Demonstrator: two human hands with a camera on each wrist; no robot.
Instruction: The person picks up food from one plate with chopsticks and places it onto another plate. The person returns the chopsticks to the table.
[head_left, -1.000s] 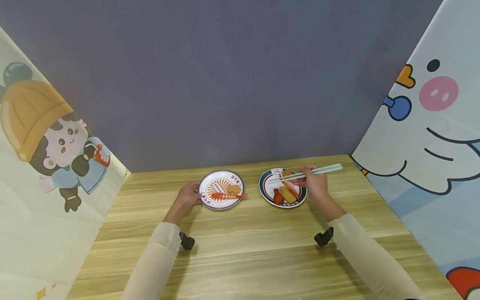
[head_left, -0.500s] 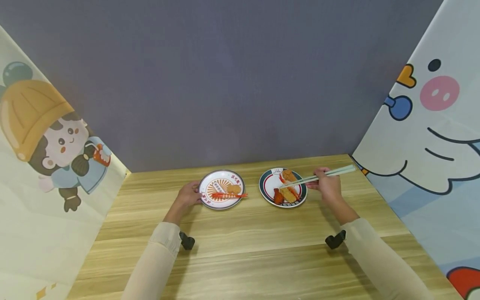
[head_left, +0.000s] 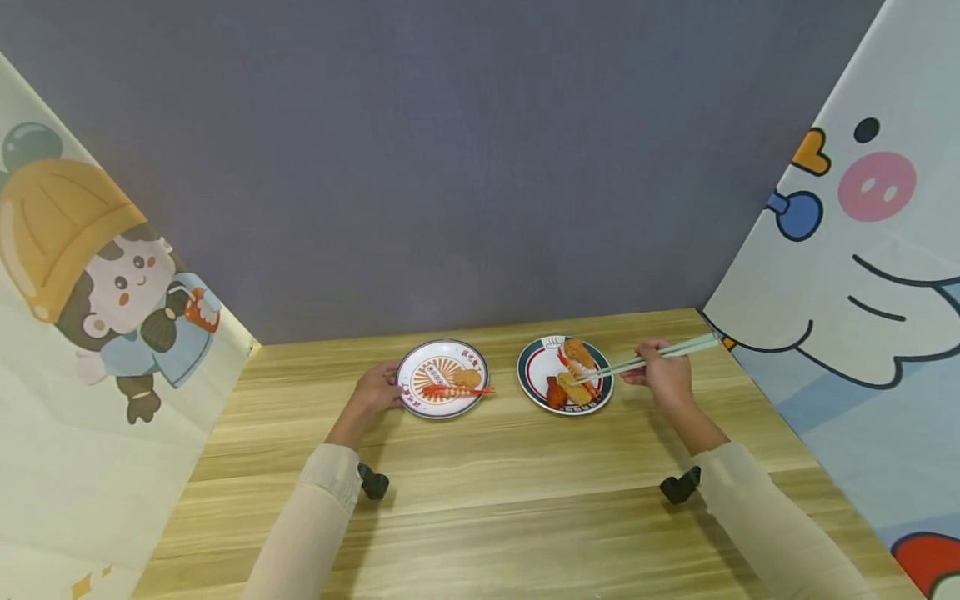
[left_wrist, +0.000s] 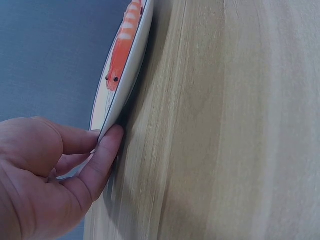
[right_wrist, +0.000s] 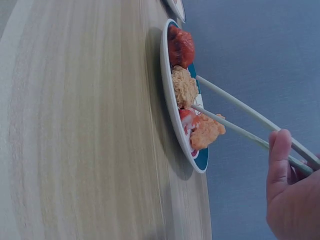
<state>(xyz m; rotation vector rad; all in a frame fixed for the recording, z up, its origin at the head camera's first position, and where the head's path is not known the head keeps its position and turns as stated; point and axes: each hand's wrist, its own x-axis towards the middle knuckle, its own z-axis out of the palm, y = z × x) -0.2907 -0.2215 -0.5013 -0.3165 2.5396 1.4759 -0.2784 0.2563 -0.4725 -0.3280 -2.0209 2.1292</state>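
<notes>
My left hand (head_left: 377, 389) pinches the left rim of a white plate (head_left: 412, 371) with an orange sunburst print; in the left wrist view thumb and fingers clasp its edge. On that plate lie a striped red shrimp (left_wrist: 123, 45) and a tan fried piece (head_left: 468, 378). My right hand (head_left: 664, 372) grips pale green chopsticks (head_left: 678, 347), their tips apart over a green-rimmed plate (head_left: 527, 385). This plate bears a dark red drumstick-like piece (right_wrist: 180, 46), a golden breaded piece (right_wrist: 184, 87) near the chopstick tips, another fried piece (right_wrist: 206, 131), and a partly hidden shrimp (head_left: 566, 359).
Both plates sit side by side toward the back of a wood-grain table (head_left: 480, 500). A grey panel (head_left: 480, 167) rises behind it. Cartoon-printed panels stand at the left (head_left: 112, 275) and right (head_left: 862, 250).
My right hand has moved right, drawing the chopsticks back across the green-rimmed plate, with their tips now by the golden breaded piece. The left hand and both plates stay put.
</notes>
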